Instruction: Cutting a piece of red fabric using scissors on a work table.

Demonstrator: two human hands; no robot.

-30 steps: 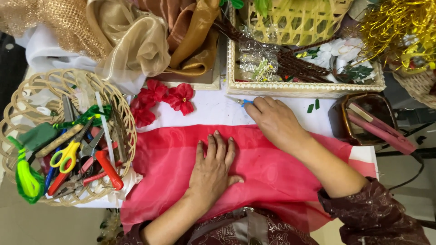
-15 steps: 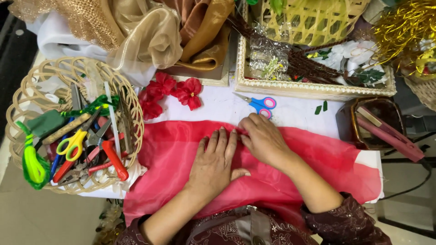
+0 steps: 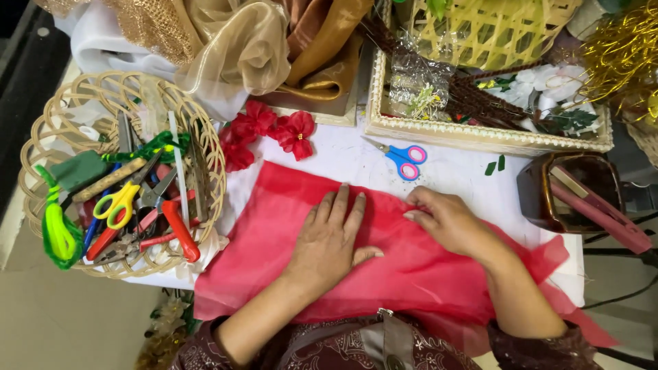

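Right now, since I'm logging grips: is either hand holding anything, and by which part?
Nothing is gripped. The left hand lies flat on the sheer red fabric sheet; the right hand presses its upper edge, fingers curled.

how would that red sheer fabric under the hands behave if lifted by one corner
The red fabric would probably hang limp: it is see-through and creased. It looks very light, so it may slide on the white table cover unless the left hand presses it.

A sheet of sheer red fabric (image 3: 411,274) lies spread flat under both hands. The left hand (image 3: 329,240) presses palm-down on its middle, fingers splayed toward the far edge. The right hand (image 3: 449,223) rests just beside it, fingertips curled on a fold along that far edge. The cloth's near edge drapes toward the person.
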